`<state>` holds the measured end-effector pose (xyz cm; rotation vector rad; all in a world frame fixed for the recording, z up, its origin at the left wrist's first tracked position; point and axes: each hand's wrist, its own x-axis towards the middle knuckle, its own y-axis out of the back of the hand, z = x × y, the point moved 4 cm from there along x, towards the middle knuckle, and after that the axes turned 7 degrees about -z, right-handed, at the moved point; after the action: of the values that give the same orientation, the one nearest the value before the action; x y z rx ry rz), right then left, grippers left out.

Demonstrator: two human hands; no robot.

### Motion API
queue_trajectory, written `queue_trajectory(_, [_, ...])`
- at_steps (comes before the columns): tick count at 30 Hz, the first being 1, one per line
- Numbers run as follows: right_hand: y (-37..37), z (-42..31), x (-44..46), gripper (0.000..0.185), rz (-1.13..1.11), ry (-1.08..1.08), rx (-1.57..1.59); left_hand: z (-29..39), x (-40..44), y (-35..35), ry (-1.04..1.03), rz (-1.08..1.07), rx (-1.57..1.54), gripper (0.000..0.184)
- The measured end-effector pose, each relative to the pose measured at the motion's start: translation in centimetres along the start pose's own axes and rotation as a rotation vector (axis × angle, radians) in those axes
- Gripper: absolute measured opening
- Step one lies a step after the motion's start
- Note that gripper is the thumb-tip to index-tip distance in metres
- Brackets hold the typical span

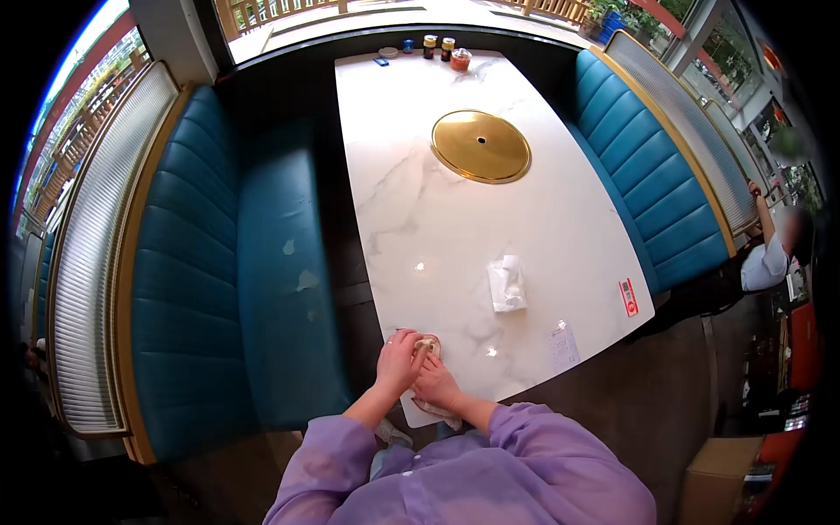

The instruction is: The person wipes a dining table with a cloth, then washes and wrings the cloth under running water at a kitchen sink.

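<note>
My left hand (400, 360) and my right hand (435, 382) are close together at the near left corner of the white marble-patterned table (455, 227). Between and under them is a crumpled light cloth (430, 345) with a darker edge, and part of it hangs near the table's front edge below my right hand. The fingers of both hands are bent onto the cloth. A white tissue pack (507, 284) lies to the right of my hands, with a printed paper slip (563, 348) nearer the front edge.
A round golden plate (480, 146) is set in the table. Small jars (430, 47) and a red-filled container (460, 59) stand at the far end. Teal benches (284, 262) flank the table. A person (770, 254) is at the far right. A cardboard box (719, 477) sits lower right.
</note>
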<state>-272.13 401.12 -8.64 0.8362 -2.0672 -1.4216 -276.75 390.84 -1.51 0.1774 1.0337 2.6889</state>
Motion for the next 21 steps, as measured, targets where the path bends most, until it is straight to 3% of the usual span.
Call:
queue_trajectory(1, [-0.2, -0.2, 1.2, 0.042, 0.001, -0.025, 0.007, -0.2, -0.2, 0.4, -0.007, -0.025, -0.003, 0.030])
queue_trajectory(3, [-0.5, 1.5, 4.0, 0.045, 0.152, -0.318, 0.007, -0.8, -0.5, 1.8, -0.055, 0.112, 0.010, 0.029])
queue_trajectory(7, [-1.6, 7.3, 12.5, 0.047, 0.345, -0.669, -0.069, -2.7, 1.1, 2.3, -0.050, 0.137, 0.010, 0.035])
queue_trajectory(11, [0.6, 9.4, 15.4, 0.042, 0.392, -0.742, 0.083, -5.9, 5.5, 1.6, -0.032, 0.077, -0.090, 0.046])
queue_trajectory(13, [3.8, 10.8, 13.2, 0.038, 0.693, -0.577, 0.921, -6.6, 8.2, 0.3, -0.157, -0.024, 0.307, 0.049])
queue_trajectory(15, [5.1, 11.0, 9.0, 0.034, 0.752, -0.689, 0.814, -6.1, 9.5, -0.5, -0.154, -0.098, 0.428, 0.051])
queue_trajectory(17, [6.9, 9.7, 5.6, 0.031, 0.727, -0.824, 0.831, -6.2, 10.3, -1.8, -0.280, -0.249, 0.534, 0.053])
queue_trajectory(21, [6.8, 8.7, 3.0, 0.028, 0.707, -0.902, 0.778, -7.8, 13.2, -1.4, -0.465, -0.370, 0.526, 0.050])
